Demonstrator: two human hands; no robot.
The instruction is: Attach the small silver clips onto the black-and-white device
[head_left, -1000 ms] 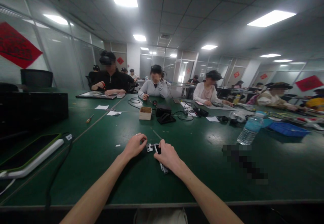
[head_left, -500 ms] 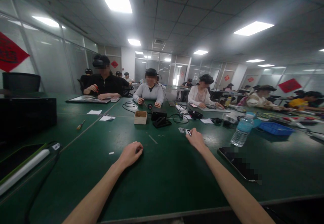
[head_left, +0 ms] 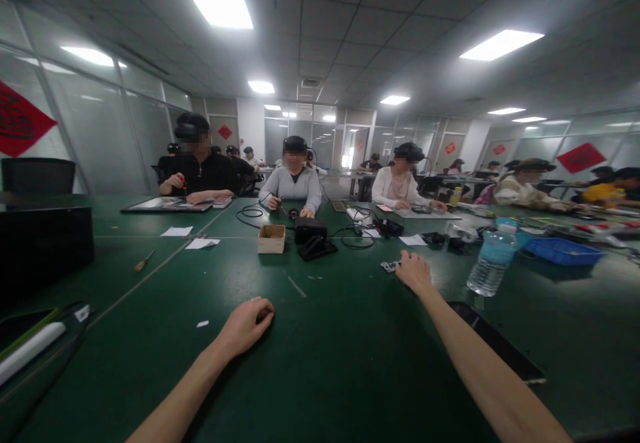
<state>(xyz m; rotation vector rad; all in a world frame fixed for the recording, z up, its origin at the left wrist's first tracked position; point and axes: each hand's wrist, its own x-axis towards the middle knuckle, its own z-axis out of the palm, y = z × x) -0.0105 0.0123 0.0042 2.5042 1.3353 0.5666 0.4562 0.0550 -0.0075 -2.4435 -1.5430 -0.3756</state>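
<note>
My left hand rests on the green table with its fingers curled in. A dark spot shows between thumb and fingers; whether it is an object or shadow is unclear. Farther out to the right, my right hand is closed at the end of a small flat silver-and-white piece, which sticks out to the left of the fingertips. The piece lies low at the tabletop, and its held end is hidden by my fingers.
A water bottle and a dark phone stand and lie right of my right hand. Ahead are an open small box, a black device and cables. A blue tray is at right. Several people sit across the table.
My right hand has moved right, and the small silver-and-white piece has shifted with it. My left hand keeps its curled shape. The whole view has shifted slightly.
</note>
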